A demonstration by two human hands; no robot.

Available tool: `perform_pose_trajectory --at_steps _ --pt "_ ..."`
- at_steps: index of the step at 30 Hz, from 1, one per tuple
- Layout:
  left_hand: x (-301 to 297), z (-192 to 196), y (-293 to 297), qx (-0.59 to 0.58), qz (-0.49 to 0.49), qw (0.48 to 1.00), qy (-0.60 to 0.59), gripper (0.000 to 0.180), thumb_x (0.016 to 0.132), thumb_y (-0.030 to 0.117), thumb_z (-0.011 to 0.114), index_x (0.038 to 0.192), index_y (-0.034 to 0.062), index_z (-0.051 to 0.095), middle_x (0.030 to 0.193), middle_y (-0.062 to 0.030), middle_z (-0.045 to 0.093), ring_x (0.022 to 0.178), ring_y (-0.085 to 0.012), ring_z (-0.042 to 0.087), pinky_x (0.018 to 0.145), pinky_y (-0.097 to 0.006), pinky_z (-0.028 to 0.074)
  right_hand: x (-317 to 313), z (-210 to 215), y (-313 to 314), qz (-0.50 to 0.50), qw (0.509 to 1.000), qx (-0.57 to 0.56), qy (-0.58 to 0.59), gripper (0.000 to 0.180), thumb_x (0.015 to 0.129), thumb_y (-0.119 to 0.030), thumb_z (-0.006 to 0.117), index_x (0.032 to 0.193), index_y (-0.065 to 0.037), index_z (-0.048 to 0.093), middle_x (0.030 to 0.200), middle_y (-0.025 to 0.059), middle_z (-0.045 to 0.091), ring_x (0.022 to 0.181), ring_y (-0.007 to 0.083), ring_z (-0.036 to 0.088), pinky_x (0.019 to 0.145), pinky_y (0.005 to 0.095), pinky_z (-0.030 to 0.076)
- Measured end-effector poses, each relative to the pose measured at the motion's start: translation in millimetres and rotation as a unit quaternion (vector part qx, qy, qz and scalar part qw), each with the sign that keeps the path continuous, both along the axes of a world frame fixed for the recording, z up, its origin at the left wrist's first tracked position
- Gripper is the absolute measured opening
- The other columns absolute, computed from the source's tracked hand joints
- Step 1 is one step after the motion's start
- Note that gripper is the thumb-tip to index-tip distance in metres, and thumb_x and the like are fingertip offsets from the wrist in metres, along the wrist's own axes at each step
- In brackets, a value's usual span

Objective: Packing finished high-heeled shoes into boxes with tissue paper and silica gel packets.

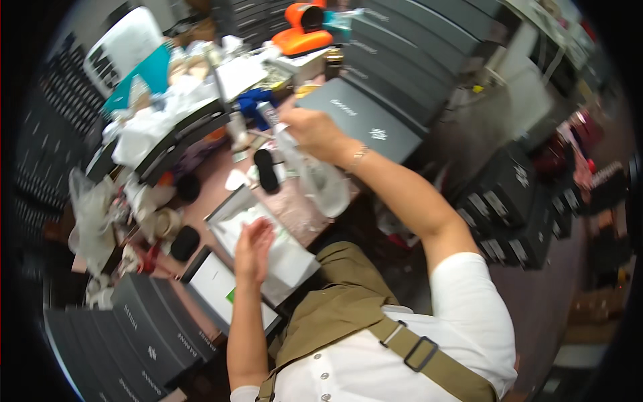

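Observation:
My left hand [254, 251] hovers at an open grey shoebox [224, 204] lined with white tissue paper [284, 258]. Its fingers are stretched out and hold nothing. The hand looks slightly blurred. Over the table, my right hand [315, 134] is closed on a long, pale, see-through item [325, 184] that hangs down toward me. Blur hides whether this is a shoe or plastic wrapping. Beside the lined box, the dark box lid [194, 264] lies with its white inside facing up. A black oval thing [266, 171] rests between the box and the hanging item.
Grey shoeboxes [402, 60] stand stacked at the back right, and more boxes [144, 325] at the near left. An orange device [301, 37] sits at the back. White crumpled wrapping [154, 130] fills a dark tray at left. Black boxes [506, 194] lie on the right.

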State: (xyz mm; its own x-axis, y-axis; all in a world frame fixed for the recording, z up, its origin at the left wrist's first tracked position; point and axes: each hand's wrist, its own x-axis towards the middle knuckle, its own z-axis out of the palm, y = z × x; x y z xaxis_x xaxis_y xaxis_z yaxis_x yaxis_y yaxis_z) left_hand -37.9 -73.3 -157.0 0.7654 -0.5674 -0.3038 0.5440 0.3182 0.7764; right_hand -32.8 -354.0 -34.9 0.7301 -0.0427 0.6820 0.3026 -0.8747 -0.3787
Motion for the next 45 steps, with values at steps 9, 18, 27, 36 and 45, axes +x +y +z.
perform_pose_trajectory --at_steps 9,18,27,36,45 --pt "-59.0 33.4 -10.5 -0.369 -0.201 0.868 0.265 0.053 0.094 0.043 0.049 0.135 0.01 0.042 0.121 -0.0126 0.055 0.104 -0.0202 0.055 0.08 -0.038 0.049 -125.9 9.3 145.6 0.473 0.762 0.286 0.337 0.029 0.088 -0.002 0.049 0.115 -0.002 0.06 0.103 0.0134 0.065 0.099 0.0241 0.062 0.091 0.0317 0.046" --pt "-22.4 112.2 52.8 0.342 -0.004 0.791 -0.507 0.077 0.07 0.001 0.077 0.138 0.0108 0.042 0.116 -0.0093 0.058 0.105 -0.0214 0.058 0.093 -0.034 0.046 -153.5 -12.5 86.5 0.194 0.529 0.714 0.416 0.083 0.08 -0.035 0.073 0.143 0.001 0.032 0.136 0.0142 0.049 0.123 0.0242 0.05 0.102 0.0365 0.042" --pt "-2.7 -21.0 -36.2 -0.103 0.139 0.982 0.078 0.04 0.096 0.01 0.045 0.135 0.004 0.041 0.122 -0.0086 0.056 0.113 -0.0196 0.055 0.097 -0.037 0.046 -57.3 -96.7 117.9 0.178 0.907 0.222 0.31 0.057 0.087 -0.021 0.062 0.132 0.007 0.042 0.119 0.0209 0.058 0.115 0.0313 0.052 0.101 0.0414 0.038" --pt "-26.3 -40.9 55.3 0.218 0.144 0.947 -0.188 0.036 0.096 0.015 0.051 0.128 -0.0022 0.052 0.121 -0.0104 0.057 0.108 -0.0159 0.055 0.095 -0.032 0.044 -33.8 -147.6 162.1 0.005 0.966 0.021 0.259 0.064 0.087 -0.03 0.06 0.139 0.0 0.037 0.134 0.0226 0.045 0.129 0.0409 0.037 0.108 0.0589 0.021" --pt "-97.2 -67.3 124.9 0.615 -0.01 0.703 -0.357 0.029 0.08 0.026 0.063 0.079 -0.0017 0.054 0.076 -0.0218 0.059 0.071 -0.0402 0.058 0.067 -0.046 0.047 -64.7 -128.5 152.3 0.097 0.922 -0.126 0.353 0.073 0.081 -0.033 0.069 0.143 -0.013 0.036 0.145 0.023 0.033 0.138 0.0423 0.025 0.111 0.0559 0.02"
